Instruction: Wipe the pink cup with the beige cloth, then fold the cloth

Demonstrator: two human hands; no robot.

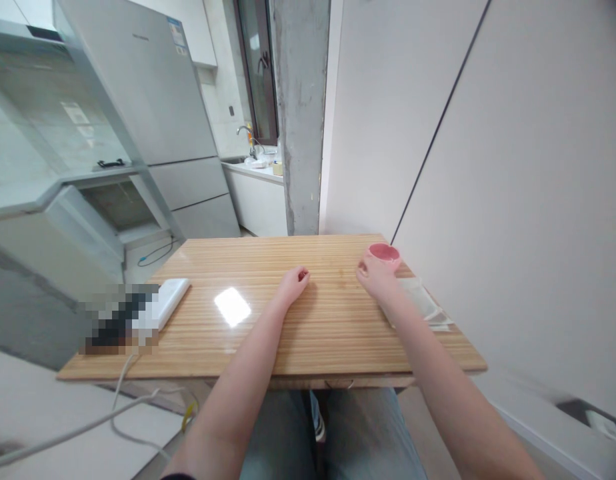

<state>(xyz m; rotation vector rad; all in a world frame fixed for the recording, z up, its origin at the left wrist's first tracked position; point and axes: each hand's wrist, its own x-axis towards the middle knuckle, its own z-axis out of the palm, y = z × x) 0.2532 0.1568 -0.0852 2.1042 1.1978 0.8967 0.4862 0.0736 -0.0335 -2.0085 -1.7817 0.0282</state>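
Note:
My left hand [293, 285] hovers over or rests on the middle of the wooden table, its fingers curled inward to the thumb. A dark gap shows inside the curl, and whether anything small sits there I cannot make out. Farther right, my right hand [377, 277] is closed, thumb and fingers drawn together on its left side. Directly behind it stands a pink bowl or cup [385, 252], its lower left part covered by the hand. Whether the hand touches it is unclear. Beneath my right wrist lies a flat, pale, clear-looking packet or sheet [421, 301].
The striped wooden table [318, 340] spans in front of my legs. At its left lie a white power-strip-like box [174, 297] and a blurred-out item [121, 320]; cables [119, 393] hang below. A wall [513, 200] borders the right. A fridge [138, 93] and sink counter stand beyond.

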